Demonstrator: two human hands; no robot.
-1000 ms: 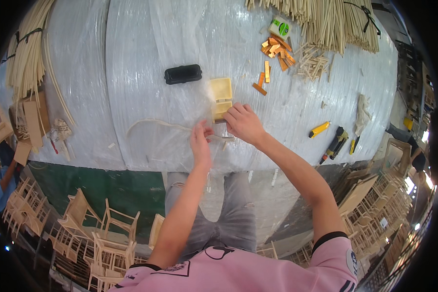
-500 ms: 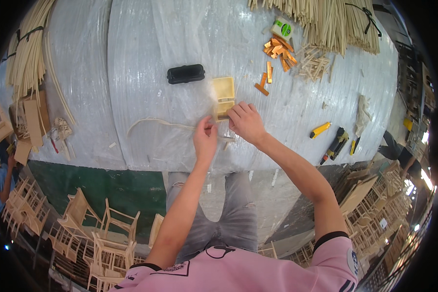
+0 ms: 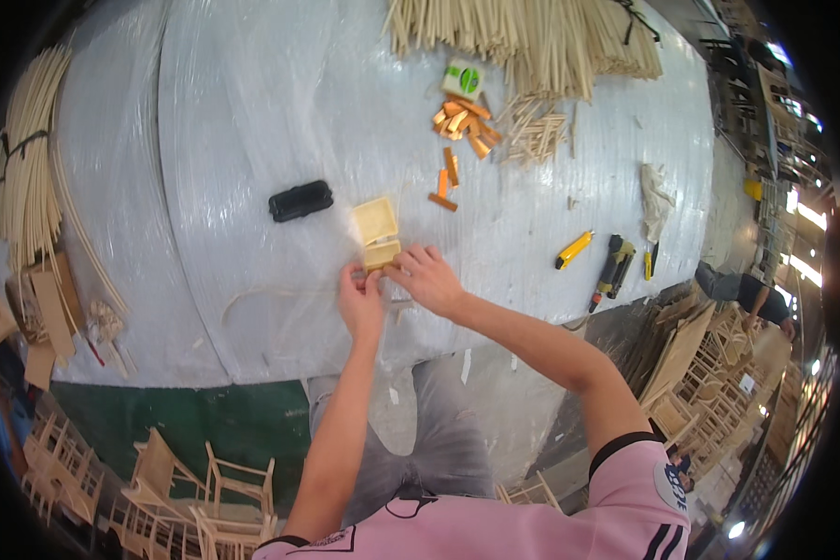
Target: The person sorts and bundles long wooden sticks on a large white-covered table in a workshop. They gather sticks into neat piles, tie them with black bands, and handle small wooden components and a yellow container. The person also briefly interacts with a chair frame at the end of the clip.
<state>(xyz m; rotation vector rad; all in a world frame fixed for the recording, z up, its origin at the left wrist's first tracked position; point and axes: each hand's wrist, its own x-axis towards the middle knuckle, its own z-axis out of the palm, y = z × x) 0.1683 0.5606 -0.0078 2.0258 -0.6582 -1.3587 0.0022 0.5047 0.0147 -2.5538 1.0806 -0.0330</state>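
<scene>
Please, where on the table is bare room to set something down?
Bare room lies between the black case and the left stick bundle, and between the orange strips and the yellow cutter. It is crowded by the far sticks, and around the yellow box, where the left hand and right hand are.

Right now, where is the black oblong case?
In the head view, the black oblong case lies left of centre on the plastic-covered table, just left of the open pale yellow box.

L hand [image 3: 361, 303] & R hand [image 3: 427, 280]: at near edge of open ylw box [image 3: 375, 222]. Blk case [image 3: 301, 201]: to box's L. Orange pcs [image 3: 465, 121]: beyond, R.
</scene>
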